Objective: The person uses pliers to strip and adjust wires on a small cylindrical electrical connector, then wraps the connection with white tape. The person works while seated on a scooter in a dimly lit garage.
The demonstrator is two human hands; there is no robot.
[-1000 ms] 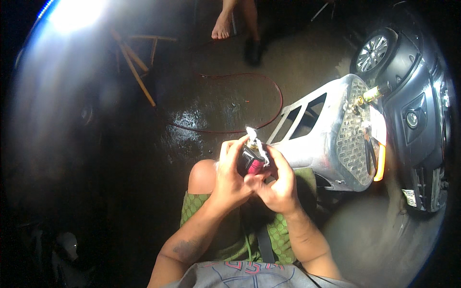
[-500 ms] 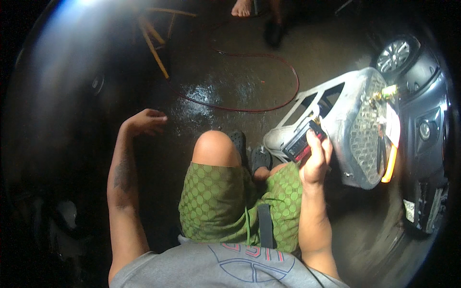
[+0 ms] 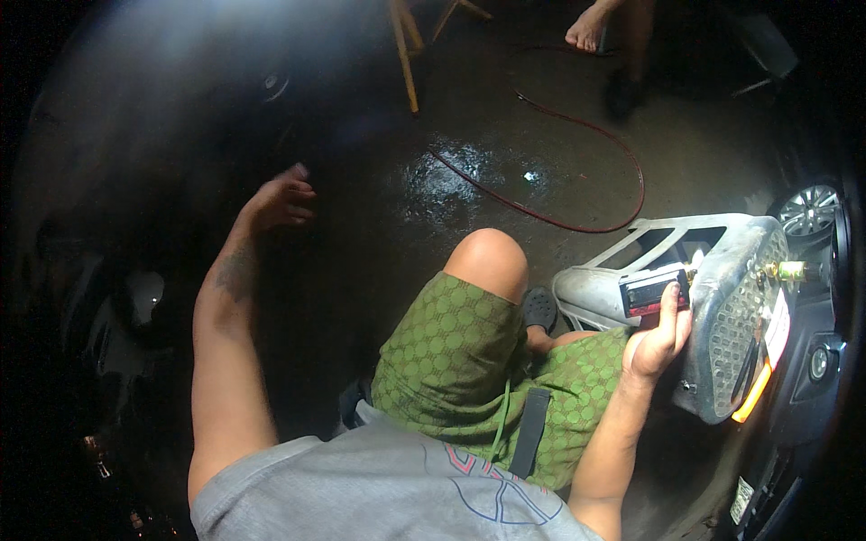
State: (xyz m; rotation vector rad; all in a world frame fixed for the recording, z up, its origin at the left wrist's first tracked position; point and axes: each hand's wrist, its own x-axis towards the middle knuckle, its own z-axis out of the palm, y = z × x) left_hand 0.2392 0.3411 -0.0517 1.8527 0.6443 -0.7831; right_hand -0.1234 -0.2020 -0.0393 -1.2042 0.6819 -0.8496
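Note:
My right hand (image 3: 660, 338) is closed round a small rectangular black-and-red box (image 3: 651, 293), with the thumb along its side; its kind I cannot make out. Just beyond that hand stands a worn whitish plastic stool (image 3: 713, 298) with a textured top. On the stool are an orange-handled tool (image 3: 754, 393), a dark slim tool (image 3: 745, 370), a white sheet (image 3: 778, 326) and a small clear bottle (image 3: 793, 270) beside brass-coloured fittings. Out to the left, my left hand (image 3: 281, 198) hangs in the air with fingers apart, touching nothing.
A red hose (image 3: 577, 225) loops over the wet dark floor (image 3: 469, 171). Yellow legs of a stand (image 3: 405, 63) rise at the far side. Another person's bare foot (image 3: 586, 32) shows at the top right. A dark car (image 3: 812, 361) with a spoked wheel (image 3: 809, 211) is close on the right.
The view has turned left, so the stool, hose and car sit further right. My left arm reaches slightly farther out. The box in my right hand has turned, showing more of its flat face.

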